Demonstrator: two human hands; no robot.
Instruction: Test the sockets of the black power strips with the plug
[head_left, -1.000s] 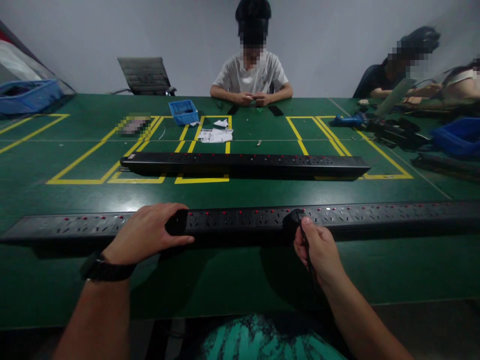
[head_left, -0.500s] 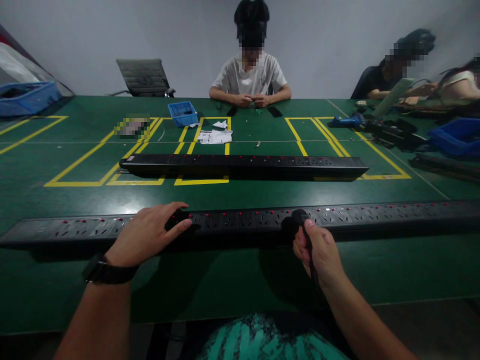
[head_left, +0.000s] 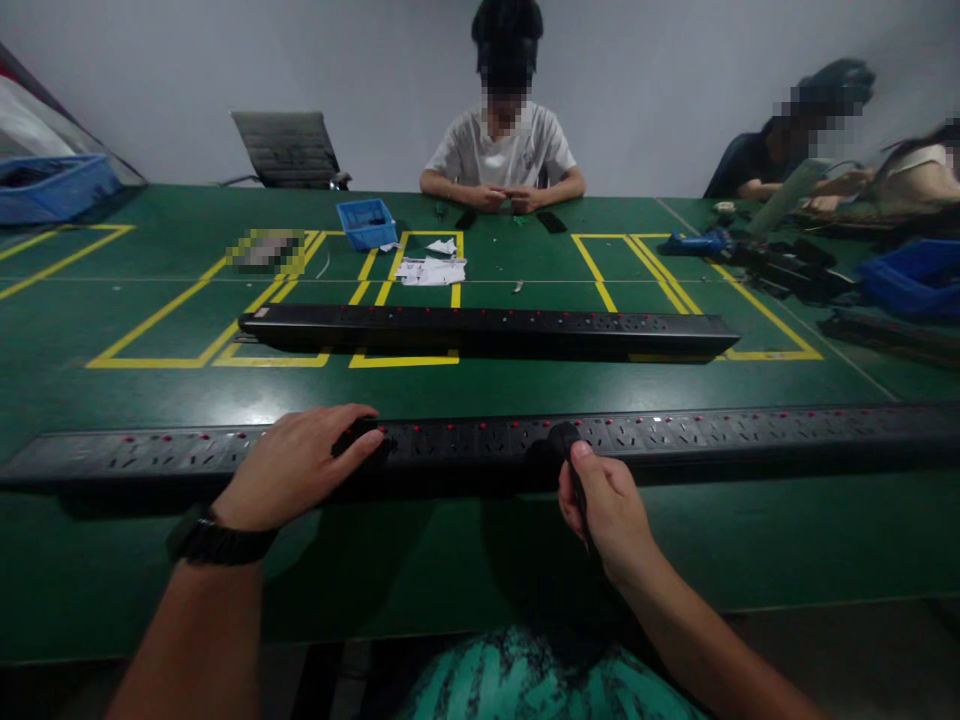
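Note:
A long black power strip (head_left: 472, 440) with rows of sockets and small red parts lies across the table in front of me. My left hand (head_left: 304, 460) rests over its left part, the fingers stretched toward the far edge and the thumb apart on the top. Closed around a black plug (head_left: 564, 436) is my right hand (head_left: 611, 505), with what looks like its cable running down from the fist. The plug's head is over the strip's sockets near the middle; its pins are hidden, so I cannot tell whether it is in a socket.
A second black power strip (head_left: 487, 325) lies farther back, parallel to the first. Beyond it are a small blue bin (head_left: 366, 222) and white papers (head_left: 431, 270). Another person (head_left: 502, 160) sits opposite. Blue bins stand at both sides, and dark tools (head_left: 787, 265) lie to the right.
My right hand has moved left along the strip with the plug in it. My left hand stays in about the same place on the strip.

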